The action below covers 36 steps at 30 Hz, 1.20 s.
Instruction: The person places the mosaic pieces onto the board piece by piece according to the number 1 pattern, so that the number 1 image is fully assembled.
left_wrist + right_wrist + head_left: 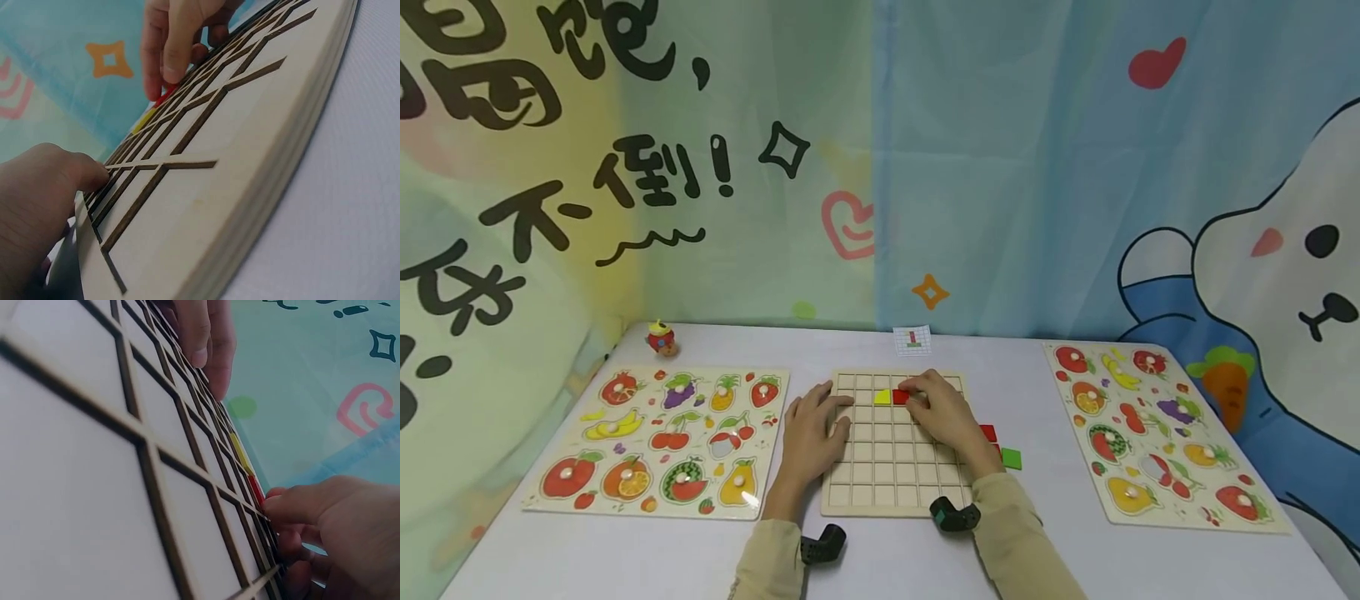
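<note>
While curtains [985, 183] back the white table [625, 558], left grip [814, 432] is spread; right grip [942, 408] pinches red tile [899, 397].

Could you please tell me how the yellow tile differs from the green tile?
The yellow tile sits on the gridded board, while the green tile lies on the table, right of the board. The yellow tile is near the fingers of the right hand; the green tile is beside the right sleeve. Both are small and flat.
</note>
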Available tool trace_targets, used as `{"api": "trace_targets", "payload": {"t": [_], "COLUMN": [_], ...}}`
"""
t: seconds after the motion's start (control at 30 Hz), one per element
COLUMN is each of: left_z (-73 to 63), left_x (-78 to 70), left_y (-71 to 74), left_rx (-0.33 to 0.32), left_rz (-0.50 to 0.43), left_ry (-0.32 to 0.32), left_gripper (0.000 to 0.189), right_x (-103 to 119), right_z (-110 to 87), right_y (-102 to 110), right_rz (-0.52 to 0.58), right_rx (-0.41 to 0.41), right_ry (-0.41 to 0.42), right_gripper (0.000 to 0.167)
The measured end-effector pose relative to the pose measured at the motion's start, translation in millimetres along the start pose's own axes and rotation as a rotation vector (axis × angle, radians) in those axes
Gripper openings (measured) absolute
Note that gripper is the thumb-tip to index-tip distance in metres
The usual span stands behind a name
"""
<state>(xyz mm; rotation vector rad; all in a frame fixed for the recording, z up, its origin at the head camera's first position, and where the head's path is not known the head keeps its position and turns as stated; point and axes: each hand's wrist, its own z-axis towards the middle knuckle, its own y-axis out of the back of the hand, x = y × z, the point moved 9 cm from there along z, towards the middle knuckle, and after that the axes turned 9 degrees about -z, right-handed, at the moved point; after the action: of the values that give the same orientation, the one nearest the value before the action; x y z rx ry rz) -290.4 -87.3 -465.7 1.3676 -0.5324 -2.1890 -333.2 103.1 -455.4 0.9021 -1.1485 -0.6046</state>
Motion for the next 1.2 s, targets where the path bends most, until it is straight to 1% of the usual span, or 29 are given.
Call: {"api": "trace_targets", "payload": {"t": [0.13,0.37,0.57,0.87,0.93,1.03,1.2], "left_z": [-0.1,0.6,1.2,0.1,0.1,0.1,-0.3], "left_x": [0.6,-0.2,-1.2,-0.6,-1.2,-1.5,-1.8], "left_y": [-0.4,-1.9,-0.7,-0.1,-0.2,-0.8,0.0], "left_rx": [-0.011,-0.003,-0.01,-0.004,-0.006,-0.005,-0.009], "left_rz": [0.0,-0.004,0.008,0.012,0.021,0.023,0.026], "left_ry": [-0.004,0.002,-0.001,0.007,0.005,0.004,0.004], "left_gripper": [0.024,0.024,0.025,0.024,0.024,0.024,0.024], "right_x": [-0.3,-1.4,1.7,1.7,0.7,-4.6,-21.1], "right_z": [-0.4,-2.4,-7.4,-13.7,-14.6,-16.3,-20.9], "right_y": [-0.3,-3.4,-1.6,8.7,11.3,13.6,22.9], "right_rz": [0.009,0.0,0.07,0.152,0.152,0.162,0.173], "right_rx": [-0.009,0.039,0.08,0.036,0.026,0.033,0.055], "right_ry": [-0.001,0.006,0.029,0.062,0.068,0.057,-0.002], "right_gripper": [0.026,0.029,0.032,0.023,0.022,0.022,0.023]}}
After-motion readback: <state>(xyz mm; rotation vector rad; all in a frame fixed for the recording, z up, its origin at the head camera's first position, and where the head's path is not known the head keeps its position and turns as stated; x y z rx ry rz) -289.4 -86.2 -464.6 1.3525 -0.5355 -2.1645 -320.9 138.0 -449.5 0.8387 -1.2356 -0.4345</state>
